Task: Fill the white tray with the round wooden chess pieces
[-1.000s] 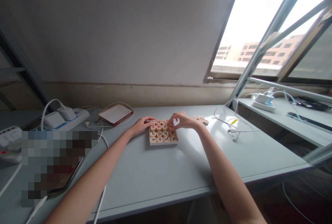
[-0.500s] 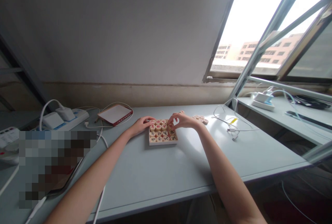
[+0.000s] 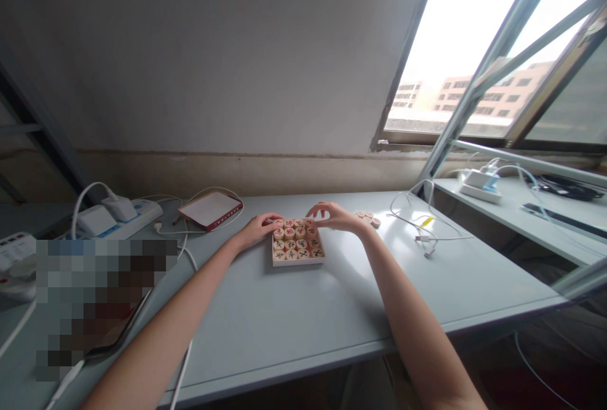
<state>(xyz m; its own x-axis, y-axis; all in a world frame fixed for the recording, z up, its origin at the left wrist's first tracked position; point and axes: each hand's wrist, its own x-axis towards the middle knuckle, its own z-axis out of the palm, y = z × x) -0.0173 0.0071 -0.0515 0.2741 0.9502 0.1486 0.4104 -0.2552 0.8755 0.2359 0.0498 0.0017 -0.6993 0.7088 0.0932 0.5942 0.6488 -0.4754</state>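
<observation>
A shallow white box lies on the desk, filled with rows of round wooden Chinese chess pieces. Red characters mark the far rows and dark ones the near rows. My left hand grips the box's far left corner, fingers curled over its rim. Over the far right corner, my right hand is arched with thumb and fingers apart, close to the corner piece. Its fingertips partly cover that corner, and whether they touch a piece is hard to see. More loose Chinese chess pieces lie beyond my right wrist.
A box lid with a red side lies at the back left, ringed by a white cable. A power strip with chargers and a blurred-out patch are further left. White cables with a yellow tag spread over the desk's right side.
My right hand has lifted slightly, and its finger-and-thumb loop has opened. A loose piece behind it is now out of sight. My left hand and the box stay put.
</observation>
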